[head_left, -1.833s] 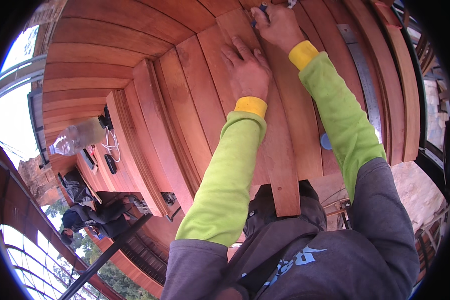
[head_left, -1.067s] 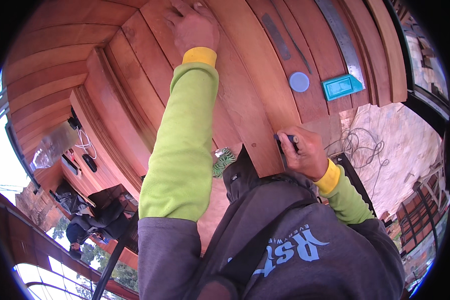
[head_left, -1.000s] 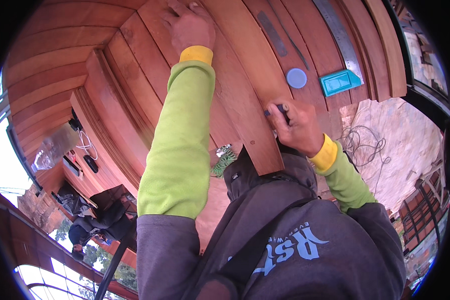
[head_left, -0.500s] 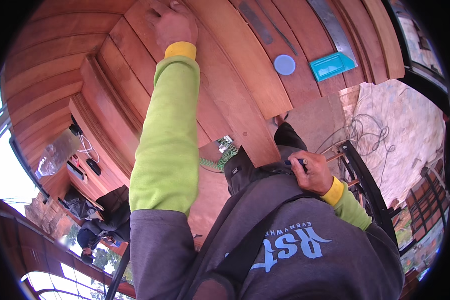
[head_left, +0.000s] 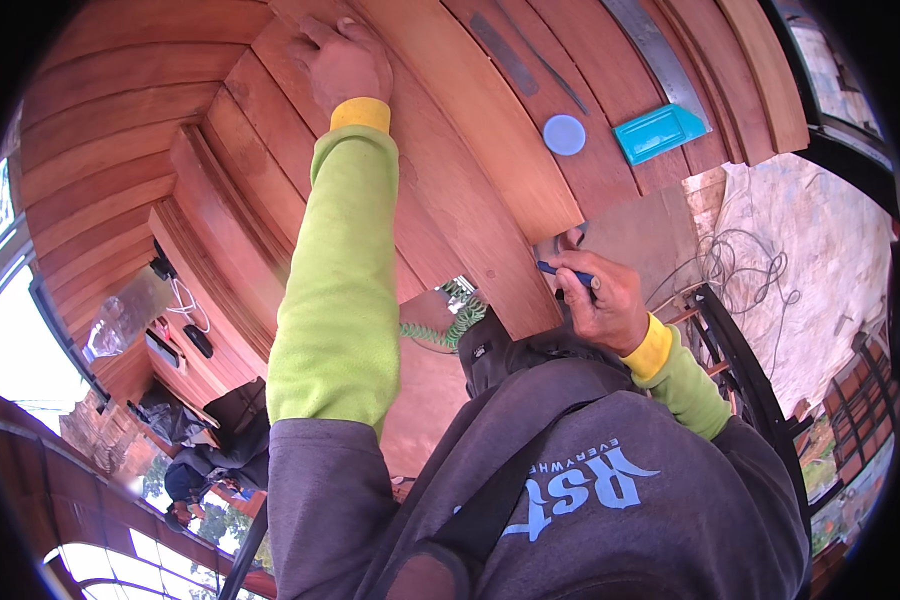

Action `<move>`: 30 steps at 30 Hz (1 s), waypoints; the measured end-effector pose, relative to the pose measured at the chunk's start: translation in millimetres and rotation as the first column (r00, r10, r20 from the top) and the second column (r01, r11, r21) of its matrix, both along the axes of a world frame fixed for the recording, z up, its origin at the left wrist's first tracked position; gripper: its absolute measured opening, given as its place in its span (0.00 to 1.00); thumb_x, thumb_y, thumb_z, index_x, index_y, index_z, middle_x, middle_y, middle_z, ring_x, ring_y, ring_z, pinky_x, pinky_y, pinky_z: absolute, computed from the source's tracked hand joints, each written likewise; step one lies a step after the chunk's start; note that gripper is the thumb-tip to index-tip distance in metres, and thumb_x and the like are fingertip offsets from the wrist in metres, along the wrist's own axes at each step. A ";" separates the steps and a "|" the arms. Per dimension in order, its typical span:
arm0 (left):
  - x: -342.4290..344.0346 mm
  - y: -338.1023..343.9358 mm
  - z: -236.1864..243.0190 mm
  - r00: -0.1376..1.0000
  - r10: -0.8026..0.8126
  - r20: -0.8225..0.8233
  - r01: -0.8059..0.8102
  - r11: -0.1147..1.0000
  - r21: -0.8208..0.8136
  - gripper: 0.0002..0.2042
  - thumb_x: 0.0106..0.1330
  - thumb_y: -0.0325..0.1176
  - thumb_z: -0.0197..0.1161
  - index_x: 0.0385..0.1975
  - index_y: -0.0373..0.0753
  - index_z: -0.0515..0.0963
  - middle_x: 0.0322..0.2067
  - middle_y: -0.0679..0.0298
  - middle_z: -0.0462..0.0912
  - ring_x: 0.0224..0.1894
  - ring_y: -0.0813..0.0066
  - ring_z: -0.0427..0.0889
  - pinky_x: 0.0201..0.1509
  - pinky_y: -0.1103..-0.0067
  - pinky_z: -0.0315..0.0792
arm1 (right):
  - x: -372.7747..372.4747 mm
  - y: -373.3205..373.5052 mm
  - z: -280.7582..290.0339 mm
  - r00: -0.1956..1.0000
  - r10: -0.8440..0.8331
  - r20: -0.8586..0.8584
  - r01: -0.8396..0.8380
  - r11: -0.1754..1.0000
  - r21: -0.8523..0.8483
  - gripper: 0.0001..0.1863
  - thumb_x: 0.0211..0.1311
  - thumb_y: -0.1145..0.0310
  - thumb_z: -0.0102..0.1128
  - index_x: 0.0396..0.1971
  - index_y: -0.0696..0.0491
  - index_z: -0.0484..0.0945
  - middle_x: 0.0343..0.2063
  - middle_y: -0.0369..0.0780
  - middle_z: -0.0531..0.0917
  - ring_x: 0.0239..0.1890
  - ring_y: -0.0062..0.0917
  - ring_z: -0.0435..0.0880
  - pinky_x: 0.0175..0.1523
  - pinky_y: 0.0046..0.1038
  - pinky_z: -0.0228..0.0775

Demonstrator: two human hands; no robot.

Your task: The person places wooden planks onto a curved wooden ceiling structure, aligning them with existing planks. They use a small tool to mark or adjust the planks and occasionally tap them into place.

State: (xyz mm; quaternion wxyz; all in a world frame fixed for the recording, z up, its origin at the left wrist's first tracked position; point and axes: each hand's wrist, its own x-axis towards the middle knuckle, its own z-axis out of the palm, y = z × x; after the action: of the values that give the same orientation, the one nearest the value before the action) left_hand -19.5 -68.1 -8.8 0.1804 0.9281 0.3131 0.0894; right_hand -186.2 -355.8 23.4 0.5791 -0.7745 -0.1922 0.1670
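My left hand (head_left: pixel 346 62) lies open, fingers apart, on a reddish wooden board (head_left: pixel 475 245) at the top. My right hand (head_left: pixel 605 305) grips a dark blue pencil-like tool (head_left: pixel 588 280) against the long edge of that board, at its near end. To the right, on neighbouring boards, are a round blue lid (head_left: pixel 563 134), a teal-handled metal square (head_left: pixel 658 132), a flat dark metal strip (head_left: pixel 505 55) and a thin dark strip (head_left: pixel 543 62).
Stacked boards (head_left: pixel 210 270) stand left, beside a clear bottle (head_left: pixel 115 315) and white cable (head_left: pixel 185 305). A person in dark clothing (head_left: pixel 200 470) is lower left. A coiled green hose (head_left: pixel 440 325), looped cable (head_left: pixel 730 270) and black metal frame (head_left: pixel 730 350) lie below the work surface.
My right hand came from the top down to the board's near end, moved up, down and up again along it, still gripping the tool. My left hand shifted upward and left, staying on the board.
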 end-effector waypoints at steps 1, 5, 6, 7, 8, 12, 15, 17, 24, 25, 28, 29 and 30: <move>-1.1 0.6 -2.8 1.000 0.003 0.003 -0.003 1.000 0.009 0.26 0.69 0.43 0.41 0.63 0.33 0.52 0.58 0.40 0.58 0.59 0.44 0.64 0.54 0.61 0.72 | 6.4 6.5 -1.4 1.000 0.001 0.023 -0.001 1.000 0.000 0.06 0.55 0.79 0.60 0.34 0.59 0.76 0.27 0.46 0.81 0.28 0.37 0.81 0.33 0.29 0.72; -4.5 6.3 -9.9 0.999 0.008 0.044 -0.009 1.000 0.026 0.28 0.69 0.43 0.42 0.64 0.33 0.52 0.61 0.37 0.54 0.63 0.42 0.59 0.59 0.61 0.67 | 74.2 73.0 -6.8 0.975 -0.006 0.223 -0.010 0.997 0.072 0.02 0.57 0.78 0.58 0.28 0.59 0.74 0.22 0.46 0.78 0.23 0.39 0.78 0.28 0.32 0.70; -2.3 4.0 -10.1 0.999 0.009 0.054 -0.009 1.000 0.005 0.28 0.69 0.43 0.42 0.64 0.32 0.52 0.62 0.37 0.53 0.64 0.42 0.58 0.60 0.61 0.66 | 98.6 91.2 -9.6 0.966 -0.012 0.259 -0.008 0.997 0.076 0.04 0.58 0.76 0.57 0.26 0.58 0.74 0.20 0.46 0.77 0.21 0.40 0.77 0.26 0.33 0.69; -0.9 2.4 -8.6 0.998 0.008 0.061 -0.008 1.000 -0.011 0.28 0.69 0.43 0.43 0.64 0.32 0.53 0.63 0.36 0.53 0.64 0.41 0.57 0.61 0.61 0.65 | 124.2 110.1 -16.1 0.948 -0.018 0.319 0.002 0.999 0.052 0.04 0.59 0.75 0.57 0.26 0.59 0.76 0.18 0.45 0.77 0.20 0.37 0.78 0.25 0.31 0.68; -0.5 1.6 -7.6 0.998 0.015 0.061 -0.014 1.000 -0.015 0.28 0.69 0.43 0.43 0.64 0.32 0.53 0.62 0.36 0.53 0.64 0.41 0.57 0.61 0.61 0.65 | 150.0 129.5 -23.7 0.927 -0.024 0.375 0.014 0.999 0.029 0.06 0.60 0.73 0.57 0.26 0.59 0.78 0.16 0.44 0.78 0.18 0.35 0.78 0.24 0.29 0.67; 4.1 -2.5 -4.5 0.997 0.012 0.079 -0.007 0.998 -0.065 0.28 0.68 0.43 0.45 0.63 0.31 0.54 0.62 0.35 0.53 0.64 0.40 0.57 0.62 0.61 0.65 | 217.9 173.9 -30.8 0.907 -0.041 0.420 0.032 0.999 0.029 0.13 0.61 0.65 0.55 0.23 0.59 0.75 0.16 0.48 0.77 0.20 0.43 0.77 0.25 0.35 0.67; -0.3 3.0 -12.2 0.993 0.009 0.120 -0.008 1.000 -0.014 0.28 0.68 0.42 0.45 0.63 0.31 0.54 0.61 0.35 0.55 0.63 0.39 0.58 0.61 0.61 0.65 | 187.6 160.1 -30.9 0.929 -0.041 0.367 0.011 0.996 0.083 0.11 0.60 0.68 0.55 0.21 0.58 0.73 0.16 0.51 0.74 0.20 0.45 0.76 0.24 0.36 0.67; -4.2 8.6 -20.8 0.990 0.028 0.142 -0.035 0.998 0.054 0.27 0.69 0.43 0.44 0.63 0.33 0.55 0.60 0.37 0.56 0.61 0.39 0.61 0.59 0.59 0.67 | 132.9 120.8 -24.4 0.958 -0.032 0.284 0.008 0.996 0.085 0.04 0.57 0.76 0.58 0.24 0.57 0.73 0.17 0.46 0.74 0.19 0.39 0.77 0.24 0.31 0.67; -3.8 5.1 -16.0 0.979 -0.003 0.206 -0.009 0.998 0.058 0.27 0.69 0.41 0.45 0.63 0.31 0.55 0.60 0.35 0.57 0.62 0.38 0.58 0.59 0.59 0.66 | 120.6 105.4 -4.5 0.972 0.018 0.234 -0.009 0.999 -0.039 0.04 0.58 0.77 0.57 0.25 0.59 0.75 0.18 0.46 0.77 0.19 0.38 0.79 0.24 0.30 0.67; -0.5 6.4 -14.2 0.983 0.009 0.185 -0.018 0.999 0.046 0.27 0.69 0.41 0.45 0.63 0.31 0.55 0.60 0.34 0.56 0.63 0.38 0.58 0.59 0.59 0.66 | 146.1 129.2 -11.7 0.967 -0.026 0.254 0.021 1.000 0.023 0.06 0.59 0.75 0.57 0.24 0.59 0.75 0.17 0.47 0.77 0.19 0.39 0.78 0.23 0.31 0.67; 0.8 2.2 -17.6 0.991 0.022 0.131 -0.026 0.999 0.030 0.27 0.69 0.42 0.44 0.63 0.32 0.54 0.60 0.33 0.56 0.64 0.38 0.57 0.60 0.59 0.65 | 233.4 196.4 -38.1 0.914 -0.099 0.394 0.093 0.995 0.033 0.12 0.59 0.66 0.57 0.23 0.60 0.76 0.16 0.50 0.77 0.21 0.44 0.79 0.25 0.37 0.68; 0.3 3.2 -19.8 0.991 0.023 0.130 -0.029 0.999 0.041 0.27 0.69 0.42 0.44 0.64 0.33 0.54 0.61 0.33 0.55 0.64 0.38 0.56 0.61 0.59 0.65 | 256.9 216.6 -41.1 0.878 -0.108 0.466 0.108 0.994 0.027 0.12 0.60 0.65 0.57 0.23 0.59 0.77 0.17 0.47 0.79 0.20 0.36 0.81 0.26 0.33 0.71; -0.9 4.2 -21.2 0.992 0.026 0.126 -0.033 0.998 0.051 0.27 0.69 0.42 0.44 0.64 0.33 0.54 0.61 0.33 0.55 0.64 0.38 0.56 0.61 0.60 0.64 | 277.5 234.3 -44.3 0.839 -0.114 0.532 0.122 0.992 0.020 0.13 0.62 0.64 0.56 0.24 0.58 0.78 0.17 0.44 0.81 0.20 0.28 0.83 0.27 0.29 0.73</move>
State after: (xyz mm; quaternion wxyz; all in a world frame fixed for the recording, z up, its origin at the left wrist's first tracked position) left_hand -20.4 -63.9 -30.0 0.1737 0.9204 0.3124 0.1583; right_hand 91.3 -121.4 -20.9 0.5066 -0.8050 -0.2959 -0.0888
